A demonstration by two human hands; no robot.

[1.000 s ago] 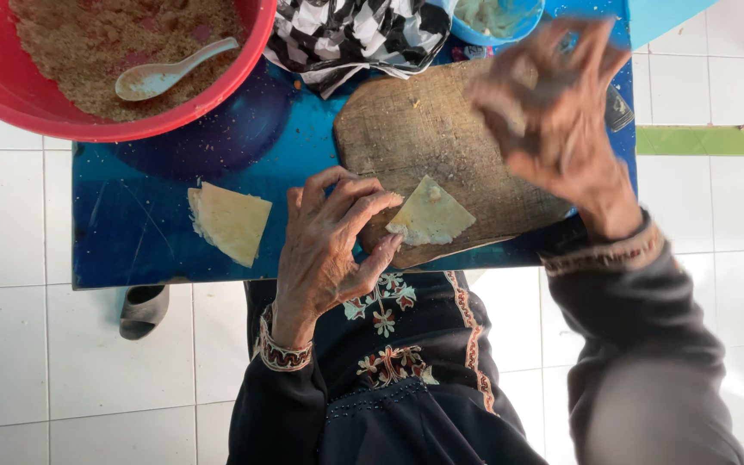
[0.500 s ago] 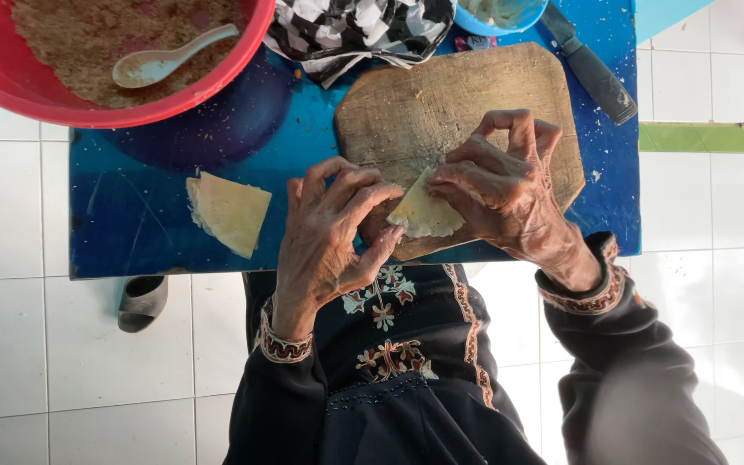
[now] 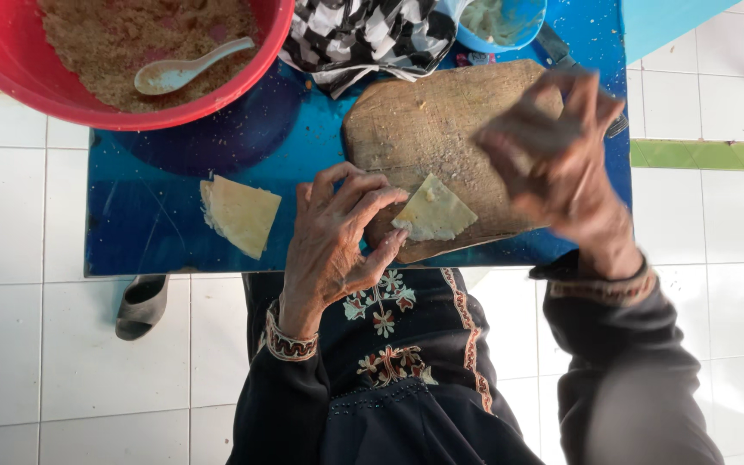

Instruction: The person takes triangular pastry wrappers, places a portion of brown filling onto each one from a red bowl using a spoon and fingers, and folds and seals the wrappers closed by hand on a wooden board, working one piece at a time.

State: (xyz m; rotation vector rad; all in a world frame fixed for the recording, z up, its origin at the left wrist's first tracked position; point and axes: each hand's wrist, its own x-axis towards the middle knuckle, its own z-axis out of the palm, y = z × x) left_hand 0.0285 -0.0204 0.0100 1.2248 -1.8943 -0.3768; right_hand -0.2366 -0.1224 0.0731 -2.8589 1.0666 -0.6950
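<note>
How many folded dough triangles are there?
2. One folded dough triangle lies on the wooden board at the left hand's fingertips; the other triangle lies on the blue table. None seems hidden.

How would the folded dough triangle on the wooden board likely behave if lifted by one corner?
The folded dough triangle looks thin and soft, so it would probably droop. Its uneven edges suggest it tears easily. Lying flat on the wooden board, it should not roll.
</note>
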